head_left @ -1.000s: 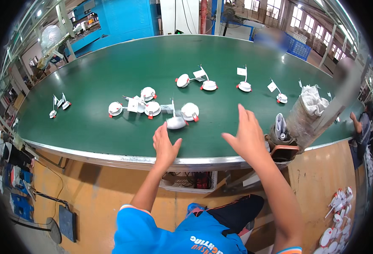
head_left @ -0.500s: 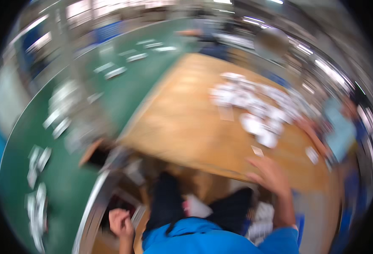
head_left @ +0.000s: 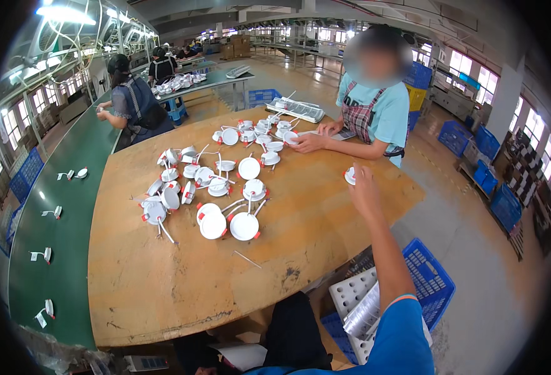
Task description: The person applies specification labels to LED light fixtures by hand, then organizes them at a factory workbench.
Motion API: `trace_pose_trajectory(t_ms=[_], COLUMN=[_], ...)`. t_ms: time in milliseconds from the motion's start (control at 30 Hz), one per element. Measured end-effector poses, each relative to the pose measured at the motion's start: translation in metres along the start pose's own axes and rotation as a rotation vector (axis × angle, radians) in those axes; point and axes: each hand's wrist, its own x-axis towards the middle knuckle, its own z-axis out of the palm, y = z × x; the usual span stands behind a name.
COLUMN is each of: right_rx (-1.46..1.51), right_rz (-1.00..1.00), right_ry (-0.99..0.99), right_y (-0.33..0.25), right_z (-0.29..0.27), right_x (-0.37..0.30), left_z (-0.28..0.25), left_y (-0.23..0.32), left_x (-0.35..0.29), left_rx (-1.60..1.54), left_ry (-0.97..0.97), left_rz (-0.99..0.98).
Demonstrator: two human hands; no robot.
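Observation:
My right hand (head_left: 365,187) reaches over the right part of the wooden table, its fingers closed on a small round white downlight (head_left: 350,175) with red clips. Most of that lamp is hidden behind the fingers. Only a sliver of what seems to be my left hand (head_left: 205,370) shows at the lower edge, its fingers out of sight. Several more white downlights (head_left: 249,168) with red clips and white leads lie in a loose heap across the middle and far side of the wooden table (head_left: 300,240).
A co-worker in an apron (head_left: 369,119) stands at the table's far right, hands on the tabletop. Along the left runs a green conveyor belt (head_left: 69,240) carrying spaced-out lamps. A blue crate (head_left: 430,281) and a white perforated tray (head_left: 344,292) sit below the table's right edge.
The view has swung round and sharpened. My right hand, spread near the table's front edge before, has reached farther out and closed on a downlight. My left hand has nearly left the picture.

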Motion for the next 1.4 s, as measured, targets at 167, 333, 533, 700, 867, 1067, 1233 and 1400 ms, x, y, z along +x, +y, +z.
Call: trace_pose_trajectory(t_ms=[167, 333, 533, 700, 867, 1067, 1233, 1400], right_rx=[-0.044, -0.118, -0.293, -0.313, -0.169, 0.488, 0.963, 1.286], right_rz=[0.004, 0.110, 0.061, -0.026, -0.157, -0.284, -0.792, -1.132], right_ry=[0.016, -0.085, -0.077, -0.056, 0.024, -0.350, -0.598, -0.824], right_y=[0.047, 0.044, 0.029, 0.028, 0.025, -0.122, -0.205, -0.275], right_z=[0.070, 0.073, 0.045, 0.034, 0.021, -0.082, -0.111, -0.123], right_x=[0.041, 0.053, 0.042, 0.046, 0.038, -0.011, -0.087, -0.143], left_z=[0.004, 0.000, 0.004, -0.005, 0.001, -0.022, -0.100, -0.139], left_y=[-0.003, -0.005, -0.018, -0.006, -0.019, -0.014, 0.095, 0.137], left_x=[0.007, 0.003, -0.001, 0.004, 0.005, 0.014, 0.051, 0.066], left_rx=[-0.020, -0.033, -0.035, -0.059, -0.074, -0.228, -0.421, -0.476], left_ry=[0.002, -0.001, 0.020, 0.017, 0.065, -0.088, 0.140, 0.056], left_rz=[-0.041, -0.128, -0.107, -0.131, -0.102, -0.152, 0.220, 0.419])
